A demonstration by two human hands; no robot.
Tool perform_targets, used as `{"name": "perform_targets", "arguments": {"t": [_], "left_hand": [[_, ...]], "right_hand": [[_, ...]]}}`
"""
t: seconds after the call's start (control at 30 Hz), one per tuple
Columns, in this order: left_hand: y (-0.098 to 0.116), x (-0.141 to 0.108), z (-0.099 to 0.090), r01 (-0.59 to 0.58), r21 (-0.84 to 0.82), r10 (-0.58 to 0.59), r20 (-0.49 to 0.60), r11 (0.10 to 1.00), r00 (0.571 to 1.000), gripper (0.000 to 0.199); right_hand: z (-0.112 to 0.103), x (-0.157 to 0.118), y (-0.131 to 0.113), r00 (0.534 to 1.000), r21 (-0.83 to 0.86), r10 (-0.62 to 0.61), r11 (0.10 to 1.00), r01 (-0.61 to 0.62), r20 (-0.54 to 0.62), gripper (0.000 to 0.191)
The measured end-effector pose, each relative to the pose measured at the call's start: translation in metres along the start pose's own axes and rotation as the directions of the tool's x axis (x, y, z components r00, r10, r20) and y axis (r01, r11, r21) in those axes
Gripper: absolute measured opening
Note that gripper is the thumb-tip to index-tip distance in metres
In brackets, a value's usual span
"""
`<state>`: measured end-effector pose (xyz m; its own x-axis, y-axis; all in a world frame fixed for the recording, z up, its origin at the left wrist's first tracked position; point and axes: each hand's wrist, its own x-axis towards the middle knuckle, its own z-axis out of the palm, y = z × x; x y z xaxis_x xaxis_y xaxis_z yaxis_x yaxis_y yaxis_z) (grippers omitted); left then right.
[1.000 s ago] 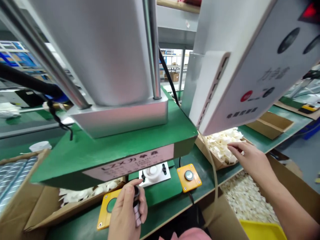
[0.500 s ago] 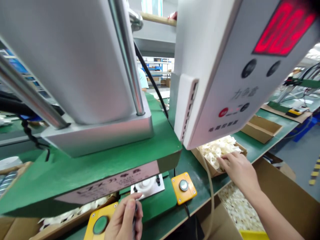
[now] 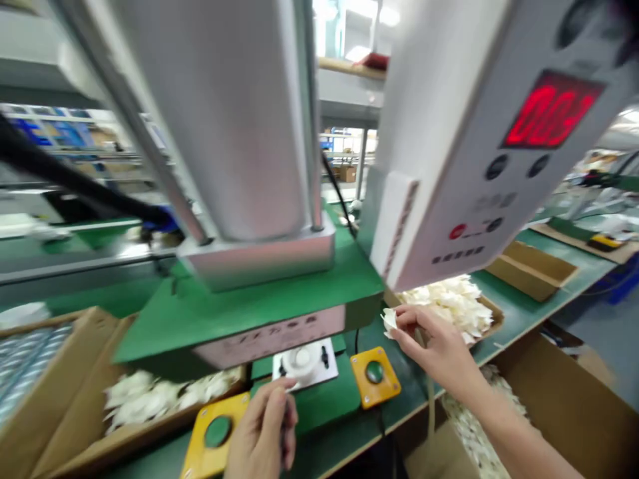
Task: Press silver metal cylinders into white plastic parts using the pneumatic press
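Observation:
My right hand [image 3: 434, 342] pinches a small thin off-white plastic piece [image 3: 390, 322] between thumb and fingers, just left of a cardboard box of similar pieces [image 3: 452, 303]. My left hand [image 3: 267, 426] is closed around a dark slim object [image 3: 287, 419], mostly hidden by the fingers. Its fingertips are beside a white round part [image 3: 302, 359] seated on a metal fixture plate [image 3: 327, 359] under the press. A yellow button box [image 3: 375, 377] stands right of the fixture, and another yellow button box [image 3: 215, 432] is left of my left hand.
The press's green platform [image 3: 259, 313] and silver cylinder [image 3: 214, 120] overhang the fixture. A white control box [image 3: 449, 199] with a red display hangs at right. An open box of off-white pieces [image 3: 160, 399] lies at left; a large carton [image 3: 564, 399] stands below the bench edge.
My right hand has moved left out of the box of pieces, bringing one off-white piece with it. My left hand stays by the fixture. The view has shifted, showing more of the left side.

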<state>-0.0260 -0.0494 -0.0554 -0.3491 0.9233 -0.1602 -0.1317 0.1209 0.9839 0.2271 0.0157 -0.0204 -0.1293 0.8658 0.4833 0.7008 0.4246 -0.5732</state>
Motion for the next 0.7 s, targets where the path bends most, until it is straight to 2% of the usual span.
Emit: {"name": "perform_targets", "arguments": {"t": [0.07, 0.17, 0.3, 0.4, 0.53, 0.6, 0.7], "left_hand": [[0.000, -0.003, 0.001, -0.026, -0.006, 0.026, 0.020, 1.000, 0.999, 0.036], [-0.005, -0.004, -0.001, -0.026, -0.016, 0.027, 0.055, 1.000, 0.998, 0.035], [-0.009, -0.006, -0.005, -0.007, -0.019, 0.008, 0.087, 1.000, 0.996, 0.036], [-0.011, -0.009, -0.007, -0.001, -0.025, 0.003, 0.094, 1.000, 0.996, 0.036], [-0.015, -0.011, -0.004, 0.006, -0.031, -0.002, 0.135, 0.999, 0.991, 0.038], [-0.015, -0.012, -0.005, 0.023, -0.042, -0.018, 0.116, 0.999, 0.993, 0.039], [-0.011, -0.015, -0.016, 0.034, -0.023, -0.032, 0.073, 0.999, 0.997, 0.042]], "right_hand": [[0.016, 0.005, -0.023, 0.994, 0.026, -0.069, 0.997, 0.067, 0.090, 0.008], [0.043, 0.015, -0.048, 0.972, 0.010, -0.132, 0.991, 0.133, 0.196, 0.014], [0.069, 0.029, -0.067, 0.898, 0.055, -0.301, 0.952, 0.300, 0.320, 0.020], [0.076, 0.035, -0.075, 0.838, 0.093, -0.388, 0.919, 0.383, 0.383, 0.027], [0.076, 0.034, -0.080, 0.797, 0.069, -0.429, 0.894, 0.444, 0.426, 0.031], [0.076, 0.028, -0.078, 0.797, 0.031, -0.432, 0.885, 0.464, 0.422, 0.033], [0.075, 0.011, -0.063, 0.835, -0.018, -0.406, 0.896, 0.444, 0.373, 0.038]]}}
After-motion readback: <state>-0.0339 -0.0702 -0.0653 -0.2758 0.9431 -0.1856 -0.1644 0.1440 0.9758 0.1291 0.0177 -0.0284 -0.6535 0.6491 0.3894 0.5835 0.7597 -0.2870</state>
